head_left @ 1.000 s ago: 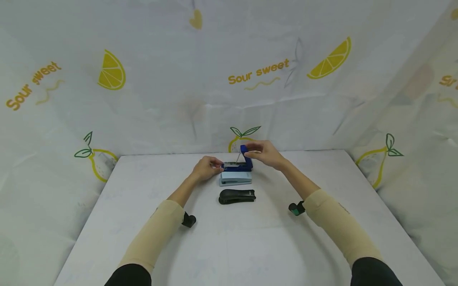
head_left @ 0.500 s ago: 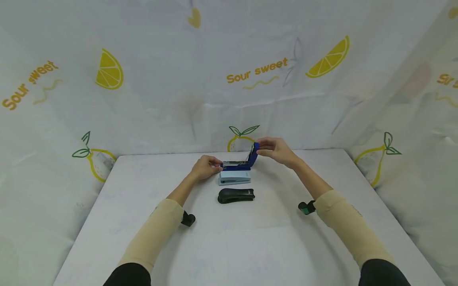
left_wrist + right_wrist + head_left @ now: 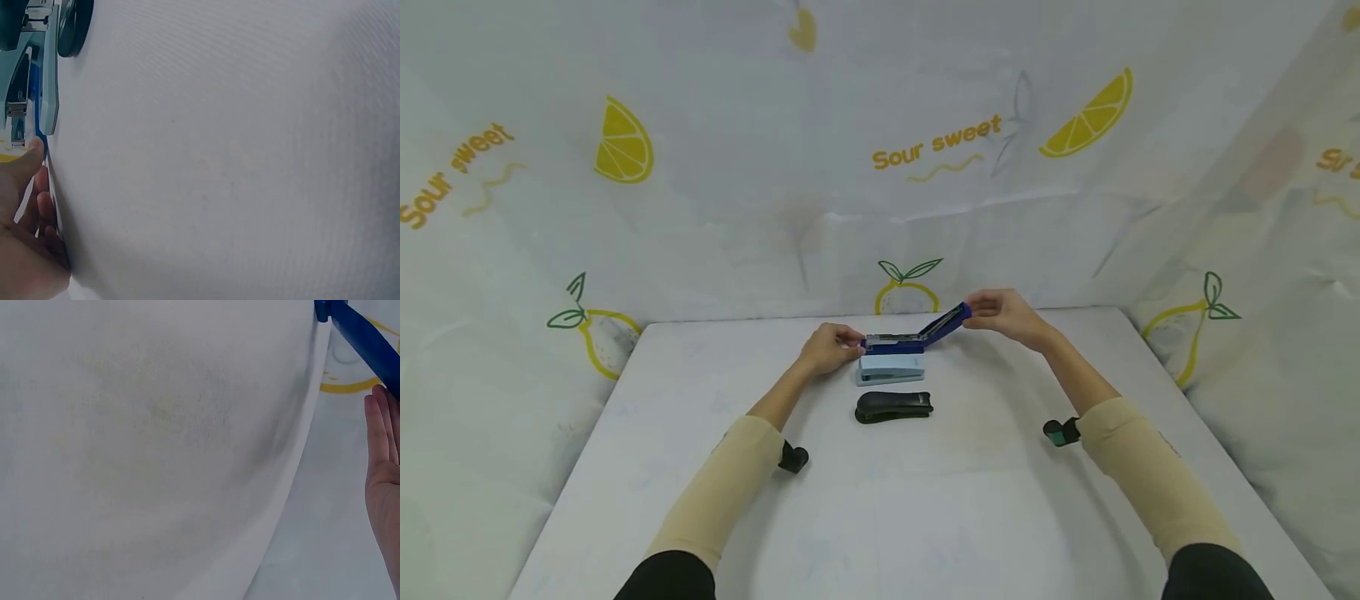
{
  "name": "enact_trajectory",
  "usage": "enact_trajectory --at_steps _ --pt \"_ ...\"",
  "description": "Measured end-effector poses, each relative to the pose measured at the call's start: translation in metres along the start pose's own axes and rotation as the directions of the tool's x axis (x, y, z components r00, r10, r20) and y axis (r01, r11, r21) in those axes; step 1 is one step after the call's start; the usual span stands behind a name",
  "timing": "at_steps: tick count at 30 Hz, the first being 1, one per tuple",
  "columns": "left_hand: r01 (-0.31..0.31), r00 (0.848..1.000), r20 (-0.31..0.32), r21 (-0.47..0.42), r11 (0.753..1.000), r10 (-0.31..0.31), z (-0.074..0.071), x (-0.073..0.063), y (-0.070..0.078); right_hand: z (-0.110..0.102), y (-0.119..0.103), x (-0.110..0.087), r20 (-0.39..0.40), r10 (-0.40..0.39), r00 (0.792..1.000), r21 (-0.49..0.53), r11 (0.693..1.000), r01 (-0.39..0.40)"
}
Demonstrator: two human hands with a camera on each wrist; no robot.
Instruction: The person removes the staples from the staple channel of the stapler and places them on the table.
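A blue stapler [image 3: 892,349] lies near the table's far edge. Its top arm is swung up and back to the right on its hinge, showing the metal staple channel. My left hand [image 3: 829,349] pinches the left end of its base; in the left wrist view the thumb [image 3: 35,150] sits at that end. My right hand [image 3: 1009,317] holds the raised arm's tip between fingers and thumb. In the right wrist view the raised blue arm [image 3: 369,347] slants down to the fingertips [image 3: 378,394]. Just in front lies a light blue stapler [image 3: 891,369].
Nearest to me in the row is a black stapler [image 3: 893,407]. The three staplers lie on a white table [image 3: 880,500]. Behind stands a white cloth [image 3: 737,208] printed with lemons and lettering.
My right hand has moved right, tipping the blue stapler's top arm from upright to leaning low toward the right. My left hand has stayed at the base's left end.
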State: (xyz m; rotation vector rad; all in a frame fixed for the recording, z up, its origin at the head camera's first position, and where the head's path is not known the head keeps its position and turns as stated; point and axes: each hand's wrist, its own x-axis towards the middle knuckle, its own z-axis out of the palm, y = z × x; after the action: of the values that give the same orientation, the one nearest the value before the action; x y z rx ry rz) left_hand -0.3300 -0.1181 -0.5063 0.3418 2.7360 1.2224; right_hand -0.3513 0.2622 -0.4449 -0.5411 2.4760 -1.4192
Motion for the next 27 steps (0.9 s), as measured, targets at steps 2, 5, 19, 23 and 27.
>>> enact_trajectory --at_steps 2,5,19,23,27 --pt "-0.008 1.0 0.0 -0.001 1.0 0.008 0.0 0.001 0.0 -0.002 0.002 -0.002 0.002 0.018 1.0 0.002 1.0 -0.018" --pt "-0.015 1.0 0.004 -0.006 1.0 0.015 -0.001 0.001 0.0 -0.005 0.006 -0.005 0.004 0.057 0.998 -0.015 0.998 -0.057" --pt "-0.022 1.0 0.005 -0.017 1.0 0.022 -0.001 0.001 0.0 -0.011 0.012 -0.013 0.061 0.083 0.995 -0.021 0.996 -0.082" --pt "-0.019 1.0 0.004 -0.016 1.0 0.019 -0.001 0.001 -0.001 -0.012 0.003 -0.012 0.03 0.055 0.998 -0.016 0.998 -0.054" --pt "-0.018 1.0 0.001 -0.024 1.0 0.018 -0.002 -0.002 0.0 -0.009 -0.01 -0.009 -0.026 0.038 0.999 0.018 0.999 -0.037"
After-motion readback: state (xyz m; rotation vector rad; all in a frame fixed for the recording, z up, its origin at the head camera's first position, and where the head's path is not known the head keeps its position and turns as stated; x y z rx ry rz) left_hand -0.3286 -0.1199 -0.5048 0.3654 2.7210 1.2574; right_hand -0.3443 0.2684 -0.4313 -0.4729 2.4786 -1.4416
